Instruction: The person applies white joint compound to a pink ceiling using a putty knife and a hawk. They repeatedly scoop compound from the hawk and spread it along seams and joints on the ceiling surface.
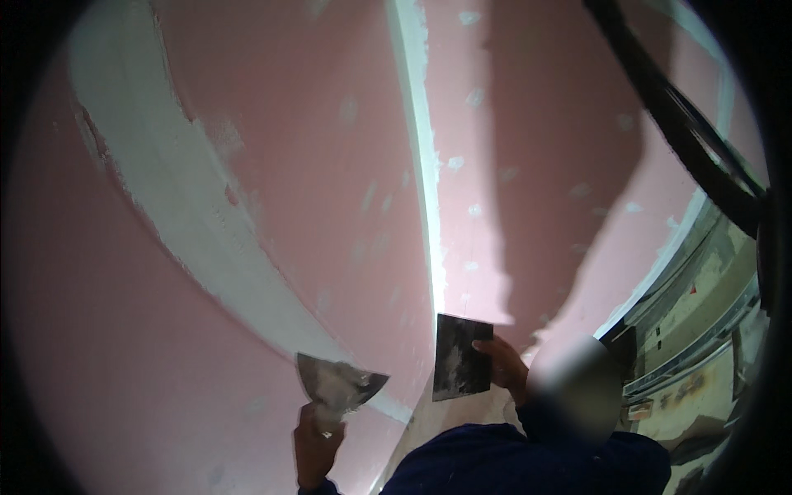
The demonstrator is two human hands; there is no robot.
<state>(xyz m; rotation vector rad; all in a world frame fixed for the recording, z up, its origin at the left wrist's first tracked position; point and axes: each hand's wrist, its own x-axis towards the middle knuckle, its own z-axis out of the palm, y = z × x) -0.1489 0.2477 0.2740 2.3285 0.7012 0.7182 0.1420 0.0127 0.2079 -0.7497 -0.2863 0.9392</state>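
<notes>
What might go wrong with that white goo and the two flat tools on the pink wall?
1. The putty knife in the left hand is loaded with white filler, which might drop off.
2. Its edge sits at the end of the wet white band; a tilted stroke could gouge it.
3. The dark flat blade is pinched only at its edge by the right hand, so it may slip.

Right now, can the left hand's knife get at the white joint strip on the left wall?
Probably yes. The left hand holds the putty knife with its blade already at the lower end of the white compound strip, and nothing lies between them. The strip's upper end looks a longer stretch.
</notes>
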